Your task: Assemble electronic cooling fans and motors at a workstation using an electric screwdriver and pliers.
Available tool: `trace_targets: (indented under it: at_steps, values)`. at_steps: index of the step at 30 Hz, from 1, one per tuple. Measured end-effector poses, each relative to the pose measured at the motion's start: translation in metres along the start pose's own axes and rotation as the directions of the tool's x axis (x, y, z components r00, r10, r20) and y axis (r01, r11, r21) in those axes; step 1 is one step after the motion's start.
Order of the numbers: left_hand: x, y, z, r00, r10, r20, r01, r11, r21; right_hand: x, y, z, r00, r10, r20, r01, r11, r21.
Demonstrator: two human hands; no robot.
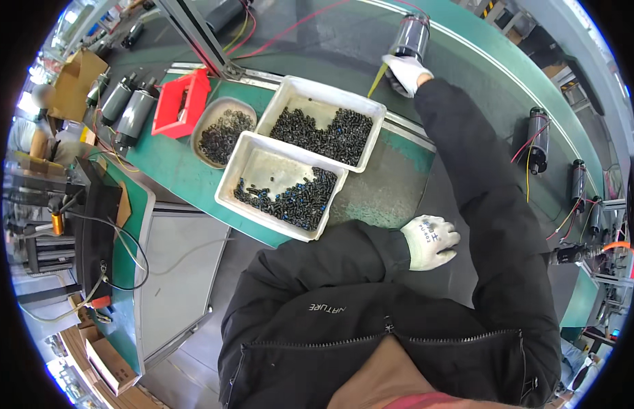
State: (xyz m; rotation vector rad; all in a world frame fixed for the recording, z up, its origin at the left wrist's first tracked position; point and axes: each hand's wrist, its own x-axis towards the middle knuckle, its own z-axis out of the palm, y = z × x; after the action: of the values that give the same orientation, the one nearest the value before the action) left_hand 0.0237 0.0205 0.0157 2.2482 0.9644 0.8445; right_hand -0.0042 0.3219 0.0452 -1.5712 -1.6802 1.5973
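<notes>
White work gloves cover both my hands. At the far side of the bench, my right hand (407, 73) is closed round the near end of a dark cylindrical motor (412, 35), with a yellow wire (378, 82) hanging beside it. My left hand (431, 242) is held close to my chest with its fingers curled in; its palm is hidden, so I cannot tell what it holds, if anything. Nearest to it, on the left, is a white tray (225, 185) of small black and blue parts. A second white tray (378, 129) of similar parts stands behind that one.
Left of the trays are a bowl (196, 146) of small dark rings and a red bin (168, 109). More motors (136, 112) lie at the far left. A wired motor (537, 140) lies on the right. A metal post (194, 37) rises behind the trays.
</notes>
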Motion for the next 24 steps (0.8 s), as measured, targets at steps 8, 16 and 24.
trace_targets:
  at_steps: [8,16,24]
  values:
    - [-0.053,0.055,-0.074,0.972,-0.054,-0.229,0.049,0.998,-0.026,-0.104,0.064,-0.121,0.832,-0.55,0.074,0.371,0.453,-0.811]
    - [-0.05,-0.075,-0.215,0.766,-0.502,-0.402,0.64,0.538,0.548,-0.306,0.108,-0.019,0.973,-0.221,-0.063,0.115,0.704,-0.701]
    - [-0.01,-0.179,-0.213,0.793,-0.501,-0.347,0.577,0.431,0.694,-0.368,0.135,-0.068,0.981,-0.177,-0.081,0.155,0.962,-0.227]
